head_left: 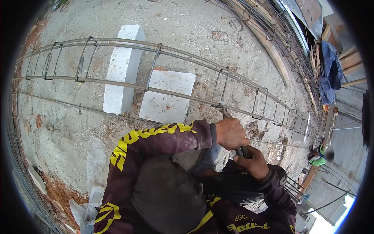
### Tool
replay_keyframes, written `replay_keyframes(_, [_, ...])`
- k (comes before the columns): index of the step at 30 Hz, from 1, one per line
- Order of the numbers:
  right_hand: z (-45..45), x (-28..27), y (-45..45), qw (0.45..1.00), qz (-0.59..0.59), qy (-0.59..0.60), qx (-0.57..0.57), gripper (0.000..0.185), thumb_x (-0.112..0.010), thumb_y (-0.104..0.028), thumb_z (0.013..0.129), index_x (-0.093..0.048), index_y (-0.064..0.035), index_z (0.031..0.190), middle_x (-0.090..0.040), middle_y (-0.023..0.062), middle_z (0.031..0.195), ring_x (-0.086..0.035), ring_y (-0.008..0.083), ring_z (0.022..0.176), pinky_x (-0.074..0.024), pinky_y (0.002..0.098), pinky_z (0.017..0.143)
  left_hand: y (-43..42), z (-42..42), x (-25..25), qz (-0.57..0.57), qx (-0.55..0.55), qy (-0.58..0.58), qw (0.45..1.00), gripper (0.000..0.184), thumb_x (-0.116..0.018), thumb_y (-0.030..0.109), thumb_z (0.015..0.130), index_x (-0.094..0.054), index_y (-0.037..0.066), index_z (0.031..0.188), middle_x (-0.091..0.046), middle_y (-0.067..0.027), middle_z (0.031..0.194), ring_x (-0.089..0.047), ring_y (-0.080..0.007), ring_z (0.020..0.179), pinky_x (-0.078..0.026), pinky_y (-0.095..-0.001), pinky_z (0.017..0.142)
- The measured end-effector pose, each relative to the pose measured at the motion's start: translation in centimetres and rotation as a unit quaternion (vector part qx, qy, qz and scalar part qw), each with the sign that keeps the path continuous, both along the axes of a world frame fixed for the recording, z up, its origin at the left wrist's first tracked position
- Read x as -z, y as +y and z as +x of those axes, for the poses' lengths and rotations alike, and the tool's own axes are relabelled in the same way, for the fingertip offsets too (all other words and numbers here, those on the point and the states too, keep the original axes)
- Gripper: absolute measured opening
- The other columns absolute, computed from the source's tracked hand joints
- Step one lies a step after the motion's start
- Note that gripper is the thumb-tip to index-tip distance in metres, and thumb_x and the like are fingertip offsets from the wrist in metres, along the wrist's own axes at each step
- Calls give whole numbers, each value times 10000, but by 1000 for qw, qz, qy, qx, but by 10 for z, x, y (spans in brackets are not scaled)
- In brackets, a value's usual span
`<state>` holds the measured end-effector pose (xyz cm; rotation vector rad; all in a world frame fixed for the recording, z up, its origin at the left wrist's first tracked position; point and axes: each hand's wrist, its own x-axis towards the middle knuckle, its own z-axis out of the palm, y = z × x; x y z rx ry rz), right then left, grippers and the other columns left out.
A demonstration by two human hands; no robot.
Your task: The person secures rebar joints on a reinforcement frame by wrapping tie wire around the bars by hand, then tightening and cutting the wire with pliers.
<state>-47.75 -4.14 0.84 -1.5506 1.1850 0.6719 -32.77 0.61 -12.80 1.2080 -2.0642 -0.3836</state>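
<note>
My left hand (230,134) is closed around a pair of metal pincers (225,113). The tool's head is up at the lower bar of a long rebar cage (179,95), beside one of its stirrups (225,87). Just below, my right hand (254,163) has its fingers curled on the dark handle end of the same tool. Whether the jaws grip a tie wire is too small to tell. Behind the cage, a long white block (122,70) and a squarer white block (167,95) rest on the ground.
More rebar and stirrups (269,33) lie by a wooden plank (269,54) at upper right. A blue cloth (329,70) hangs there. Clear plastic (95,167) lies at left. Another person in green (319,158) is at far right, near another block (300,126).
</note>
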Motion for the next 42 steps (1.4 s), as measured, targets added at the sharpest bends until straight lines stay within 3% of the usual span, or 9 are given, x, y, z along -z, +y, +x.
replay_keyframes(4, [-13,9,25,834,-476,7,-277,341,-709,-306,855,-565,-11,946,-662,230,817,-651,427,686,-489,509,588,-9,2,-13,73,-9,9,997,148,-617,230,787,-679,104,830,-681,-119,725,-698,-317,744,-538,-450,648])
replay_keyframes(11, [-29,36,5,913,-320,-195,-161,328,-720,-296,875,-543,-35,784,-589,137,604,-611,334,509,-447,410,460,23,9,-28,-83,16,169,982,338,-698,244,812,-644,81,1103,-666,-118,1072,-629,-286,1059,-495,-439,933])
replay_keyframes(13, [-18,21,-2,997,-65,-27,28,340,-722,-301,884,-523,-62,746,-547,66,589,-530,219,458,-378,341,412,43,51,-58,13,104,298,949,404,-730,266,822,-635,68,1162,-659,-120,1148,-621,-273,1108,-486,-436,971])
replay_keyframes(18, [-18,23,-2,891,344,15,296,304,-641,-293,956,-457,-126,782,-404,-50,628,-304,36,446,-227,213,368,73,133,22,540,215,355,732,599,-517,561,954,-604,44,1244,-626,-165,1270,-630,-260,1133,-482,-427,993])
replay_keyframes(27, [-39,71,45,596,660,-145,434,279,-574,-322,986,-485,-110,828,-395,-58,658,-327,37,486,-262,189,391,29,-6,33,330,161,853,372,684,-469,564,979,-452,20,1394,-500,-206,1416,-480,-319,1329,-428,-452,1087])
replay_keyframes(31, [-37,66,40,795,483,-68,361,183,-612,-260,929,-553,-88,910,-521,-16,686,-484,93,521,-351,220,410,23,-22,39,311,45,890,331,428,-509,235,997,-503,-53,1314,-587,-205,1314,-573,-289,1234,-452,-398,1083])
replay_keyframes(34, [-32,52,35,986,13,-54,154,203,-638,-213,906,-585,-40,998,-552,26,707,-550,141,558,-429,283,465,15,-28,30,301,-24,895,328,390,-523,222,980,-554,-23,1283,-640,-161,1255,-608,-256,1191,-525,-335,951])
replay_keyframes(38, [-32,60,60,839,-506,-122,-160,379,-627,-232,930,-560,86,1125,-633,215,811,-626,423,705,-497,479,669,11,-31,23,355,-101,852,371,370,-501,237,982,-595,80,1303,-647,-45,1294,-566,-77,1190,-399,-192,605])
replay_keyframes(42, [-35,72,67,926,-345,-137,-73,385,-594,-283,958,-567,76,1095,-598,240,756,-585,507,708,-483,521,681,21,-29,45,344,-85,810,468,472,-553,377,992,-573,49,1330,-619,-68,1320,-507,-138,1265,-423,-288,971])
